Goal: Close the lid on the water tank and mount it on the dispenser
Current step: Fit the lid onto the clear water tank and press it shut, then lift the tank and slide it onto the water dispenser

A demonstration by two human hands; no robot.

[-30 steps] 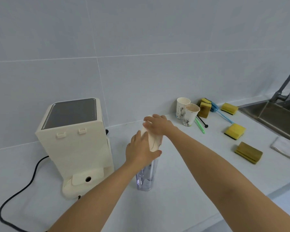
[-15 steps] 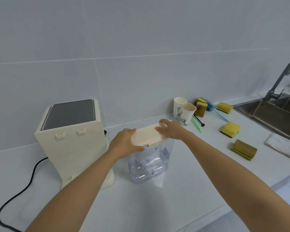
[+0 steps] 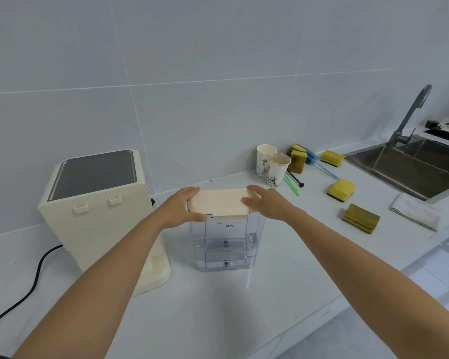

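Note:
A clear plastic water tank (image 3: 226, 244) stands upright on the white counter, its wide face toward me, with some water in the bottom. A cream lid (image 3: 219, 203) lies flat on its top. My left hand (image 3: 183, 207) grips the lid's left end and my right hand (image 3: 266, 203) grips its right end. The cream dispenser (image 3: 99, 218) with a dark top panel stands just left of the tank, apart from it, with two hooks on its back face.
A black power cord (image 3: 24, 294) runs from the dispenser over the counter at left. Two paper cups (image 3: 271, 167), several yellow sponges (image 3: 341, 189), brushes and a folded cloth (image 3: 415, 209) lie to the right. A steel sink (image 3: 410, 167) with a tap is at far right.
The tank has been turned from its narrow side to its wide face toward me, and the lid now lies flat on it. Both hands slid out to the lid's ends.

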